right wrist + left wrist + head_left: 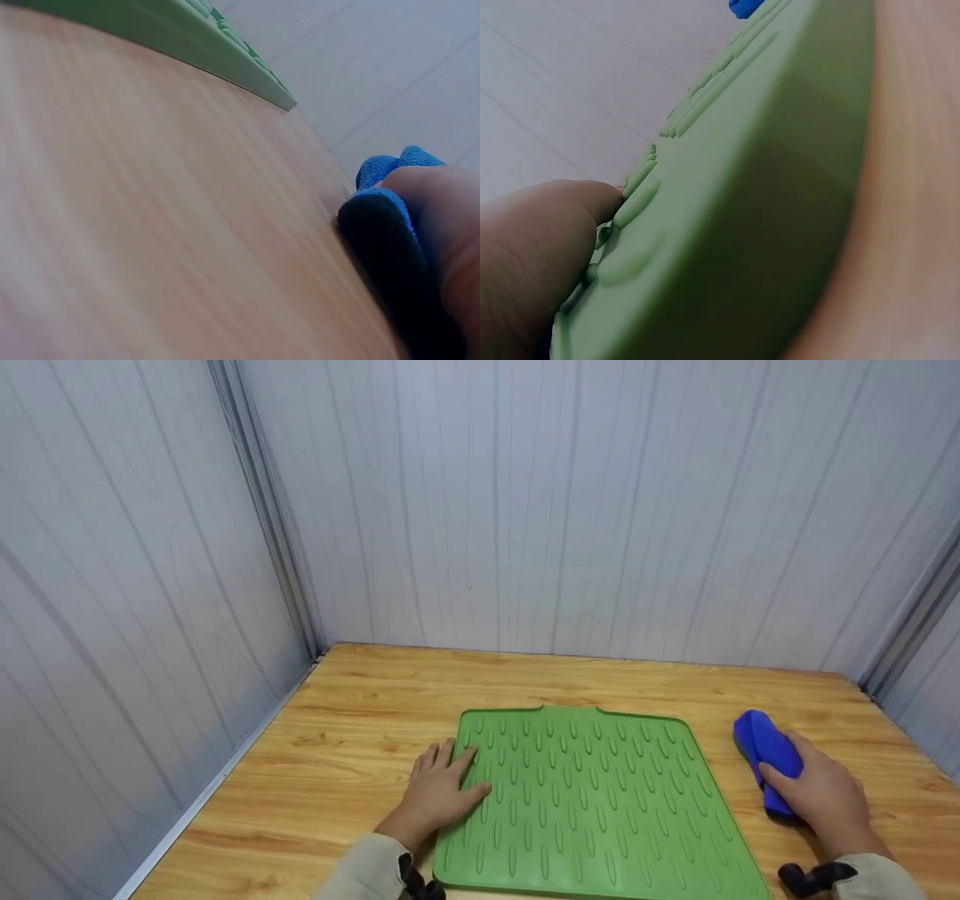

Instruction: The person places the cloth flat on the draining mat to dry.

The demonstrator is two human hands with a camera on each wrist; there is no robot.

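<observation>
A green drying mat with rows of raised ridges lies flat on the table. My left hand rests at its left edge, fingers spread, with the thumb on the ridged top. The left wrist view shows that thumb close up against the ridges. To the right of the mat my right hand grips a folded blue cloth, its thumb across the near side. In the right wrist view the cloth has a fluffy surface and a dark side low by the tabletop. Most of the right fingers are hidden.
The wood-grain table ends at a pale panelled wall behind the mat. Another panel wall stands along the left. A short raised tab juts from the mat's far edge.
</observation>
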